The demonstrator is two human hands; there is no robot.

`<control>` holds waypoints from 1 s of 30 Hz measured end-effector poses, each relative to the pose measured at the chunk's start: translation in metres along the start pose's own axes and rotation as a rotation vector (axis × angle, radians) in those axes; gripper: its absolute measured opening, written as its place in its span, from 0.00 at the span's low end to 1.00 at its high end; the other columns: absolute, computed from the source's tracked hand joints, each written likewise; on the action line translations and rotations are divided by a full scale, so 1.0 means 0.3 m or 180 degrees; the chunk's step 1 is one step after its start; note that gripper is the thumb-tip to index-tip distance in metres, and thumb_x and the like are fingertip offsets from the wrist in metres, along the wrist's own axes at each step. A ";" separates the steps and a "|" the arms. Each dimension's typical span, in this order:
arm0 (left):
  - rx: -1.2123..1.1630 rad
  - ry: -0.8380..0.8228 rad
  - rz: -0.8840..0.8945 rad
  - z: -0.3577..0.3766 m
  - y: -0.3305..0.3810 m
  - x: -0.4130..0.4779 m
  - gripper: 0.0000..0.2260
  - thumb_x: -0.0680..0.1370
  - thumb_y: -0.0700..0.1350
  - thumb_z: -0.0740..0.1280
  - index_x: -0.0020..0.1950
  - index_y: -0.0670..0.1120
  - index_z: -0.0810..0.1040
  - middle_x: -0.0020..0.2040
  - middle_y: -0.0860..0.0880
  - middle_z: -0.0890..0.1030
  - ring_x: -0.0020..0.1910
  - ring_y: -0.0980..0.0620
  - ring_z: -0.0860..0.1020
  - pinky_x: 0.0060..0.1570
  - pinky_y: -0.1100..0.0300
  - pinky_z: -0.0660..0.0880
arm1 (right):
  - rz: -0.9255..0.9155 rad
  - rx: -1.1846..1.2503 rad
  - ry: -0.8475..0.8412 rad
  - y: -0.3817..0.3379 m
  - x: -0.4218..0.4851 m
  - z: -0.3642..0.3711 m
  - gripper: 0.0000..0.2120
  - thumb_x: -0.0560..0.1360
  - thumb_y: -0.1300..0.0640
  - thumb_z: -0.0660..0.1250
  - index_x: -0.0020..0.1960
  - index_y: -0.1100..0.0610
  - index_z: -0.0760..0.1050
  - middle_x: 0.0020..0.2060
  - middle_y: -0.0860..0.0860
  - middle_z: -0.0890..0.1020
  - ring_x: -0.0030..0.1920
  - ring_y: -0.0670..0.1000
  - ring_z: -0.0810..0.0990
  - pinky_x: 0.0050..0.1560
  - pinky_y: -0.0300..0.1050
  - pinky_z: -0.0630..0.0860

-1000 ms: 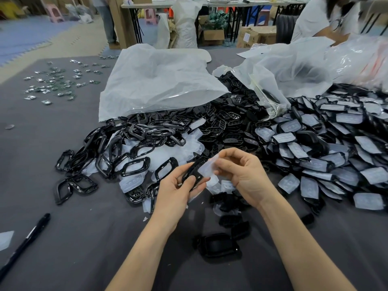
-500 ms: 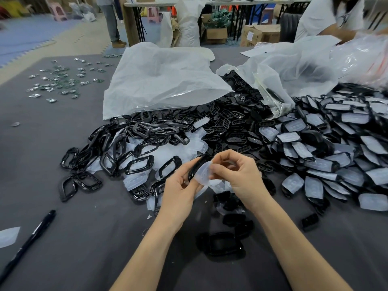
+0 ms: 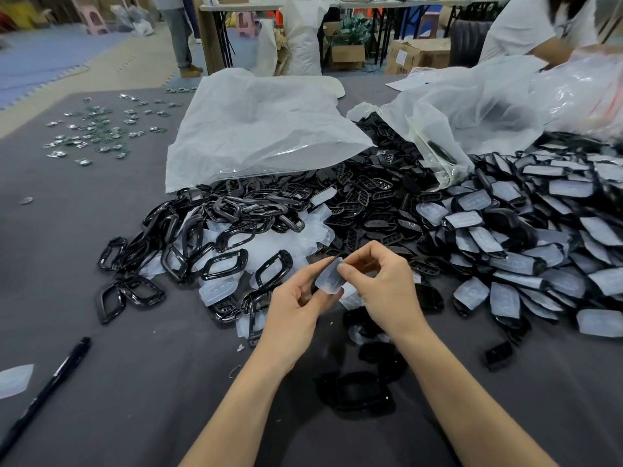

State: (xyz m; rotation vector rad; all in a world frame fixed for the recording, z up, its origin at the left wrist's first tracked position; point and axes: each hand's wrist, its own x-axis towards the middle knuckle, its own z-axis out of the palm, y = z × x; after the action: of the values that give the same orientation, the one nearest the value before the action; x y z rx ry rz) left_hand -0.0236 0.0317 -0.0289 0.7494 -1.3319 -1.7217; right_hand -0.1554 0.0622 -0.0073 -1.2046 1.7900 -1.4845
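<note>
Silicone pad (image 3: 329, 278) hangs between our hands, its long axis running up and right. Our right hand (image 3: 387, 291) pinches its upper edge while our left hand (image 3: 296, 311) grips it from below, possibly with a black shell hidden behind.

The only camera sits on the person's head, close above the gray table (image 3: 141, 382). It looks forward and down toward 12 o'clock.

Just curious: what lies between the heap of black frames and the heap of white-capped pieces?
A heap of black slotted inserts fills that stretch, shown in the head view.
</note>
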 end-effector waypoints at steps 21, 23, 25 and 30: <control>-0.0615 -0.0125 -0.0534 -0.025 0.012 0.005 0.11 0.76 0.42 0.64 0.52 0.46 0.85 0.53 0.43 0.84 0.54 0.45 0.83 0.46 0.63 0.79 | 0.0244 0.0755 -0.0935 -0.002 0.027 -0.051 0.08 0.72 0.69 0.70 0.41 0.57 0.79 0.33 0.50 0.80 0.35 0.48 0.78 0.37 0.42 0.78; -0.0528 -0.0134 -0.0522 -0.025 0.017 0.003 0.13 0.79 0.40 0.61 0.50 0.47 0.86 0.52 0.43 0.85 0.52 0.44 0.83 0.46 0.64 0.79 | 0.0247 0.0736 -0.0971 -0.005 0.023 -0.048 0.06 0.73 0.67 0.70 0.40 0.57 0.79 0.31 0.49 0.80 0.33 0.46 0.77 0.35 0.40 0.77; -0.0486 -0.0117 -0.0492 -0.023 0.024 0.002 0.15 0.80 0.38 0.60 0.50 0.49 0.86 0.50 0.43 0.85 0.51 0.44 0.84 0.45 0.64 0.79 | 0.0209 0.0751 -0.0966 -0.010 0.022 -0.043 0.08 0.73 0.68 0.70 0.39 0.58 0.79 0.30 0.48 0.80 0.31 0.44 0.77 0.32 0.36 0.75; -0.0335 -0.0024 -0.0415 -0.014 0.021 -0.005 0.15 0.81 0.37 0.60 0.50 0.48 0.86 0.51 0.42 0.85 0.51 0.44 0.84 0.45 0.64 0.79 | 0.0191 0.0702 -0.0977 -0.011 0.021 -0.042 0.09 0.73 0.69 0.68 0.39 0.58 0.79 0.30 0.47 0.80 0.31 0.44 0.78 0.32 0.36 0.75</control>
State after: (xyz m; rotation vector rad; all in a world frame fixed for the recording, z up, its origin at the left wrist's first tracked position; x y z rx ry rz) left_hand -0.0179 0.0302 -0.0240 0.7847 -1.2102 -1.8835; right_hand -0.1680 0.0631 0.0000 -1.1828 1.4090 -1.3401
